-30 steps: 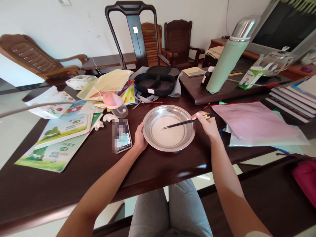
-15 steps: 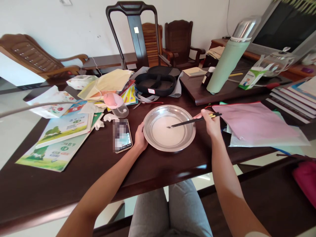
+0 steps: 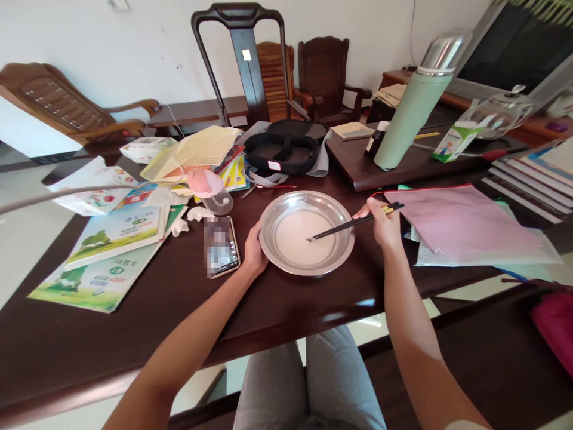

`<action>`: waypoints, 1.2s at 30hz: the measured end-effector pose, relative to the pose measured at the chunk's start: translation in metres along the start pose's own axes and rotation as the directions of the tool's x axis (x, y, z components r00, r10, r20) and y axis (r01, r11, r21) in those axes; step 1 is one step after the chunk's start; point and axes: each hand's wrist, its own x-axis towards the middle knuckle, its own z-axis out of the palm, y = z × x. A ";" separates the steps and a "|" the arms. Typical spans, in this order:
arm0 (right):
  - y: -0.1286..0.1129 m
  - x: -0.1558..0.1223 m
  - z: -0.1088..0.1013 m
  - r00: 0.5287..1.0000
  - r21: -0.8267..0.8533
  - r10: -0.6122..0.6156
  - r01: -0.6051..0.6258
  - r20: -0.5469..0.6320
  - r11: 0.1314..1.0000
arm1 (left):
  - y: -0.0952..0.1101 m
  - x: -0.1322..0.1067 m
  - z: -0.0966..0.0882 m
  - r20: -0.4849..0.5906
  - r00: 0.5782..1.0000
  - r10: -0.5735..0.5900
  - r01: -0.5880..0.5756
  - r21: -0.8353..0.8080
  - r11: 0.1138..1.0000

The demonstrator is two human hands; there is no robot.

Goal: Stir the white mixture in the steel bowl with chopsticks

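Observation:
A shallow round metal basin (image 3: 344, 249) stands on the dark table in front of me. Whitish liquid (image 3: 299, 236) covers its bottom. My left hand (image 3: 256, 249) grips the basin's left rim, the fingers partly hidden by the wall. Black chopsticks (image 3: 344, 226) with gold bands are held in my right hand (image 3: 384, 222), just right of the basin. They slant down to the left over the rim, and their tips are in the liquid near its middle. A phone (image 3: 222, 246) with its screen lit lies left of my left hand.
Schoolbooks (image 3: 96, 263), crumpled tissue (image 3: 179, 226) and a pink-lidded cup (image 3: 209, 191) lie to the left. Behind the basin is an open black case (image 3: 281, 156). A green thermos (image 3: 409, 119) stands on a raised board; a pink zip pouch (image 3: 465, 218) lies right.
The chopstick tips have moved slightly right and toward me through the liquid, with my right hand shifting a little. My left hand and the basin stay in place.

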 end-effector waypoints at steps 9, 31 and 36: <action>-0.001 -0.001 0.001 1.000 -0.027 0.006 -0.006 0.005 1.000 | -0.001 0.001 -0.002 0.011 1.000 0.013 -0.014 0.011 1.000; -0.004 -0.002 0.002 0.995 -0.032 0.011 -0.008 0.100 0.999 | -0.003 0.002 -0.003 -0.019 1.000 0.015 -0.015 0.015 1.000; -0.002 0.000 0.000 1.000 0.002 0.005 -0.005 0.000 1.000 | -0.003 0.002 -0.003 -0.014 1.000 0.010 -0.009 0.020 1.000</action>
